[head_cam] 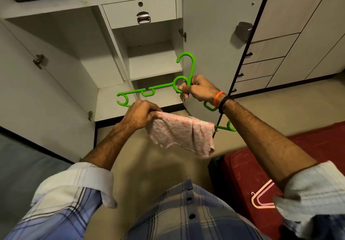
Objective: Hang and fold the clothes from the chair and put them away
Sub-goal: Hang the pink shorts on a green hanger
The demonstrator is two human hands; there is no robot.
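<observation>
Small pink garment (183, 134): pale pink cloth with a fine darker-pink print, soft and crumpled, lower hem hanging loose. It lies draped over the lower bar of the green plastic hanger (164, 87), in the air in front of the open white wardrobe (115, 52), above the tan floor.

My left hand (141, 113) grips the garment's left end, fingers curled round the bunched cloth. My right hand (198, 90) pinches the hanger at the ring below its hook, fingers closed on the plastic. Orange and black bands on that wrist.

Hanger's long axis runs from upper left to lower right, tilted; the hook points up toward the wardrobe's shelves. Garment follows the same line, its free end by the hanger's right tip.

No writing readable on cloth or hanger.

Pink-and-cream hangers (261, 195) lie on the red bedspread (306, 146) at its near edge, under my right sleeve.
</observation>
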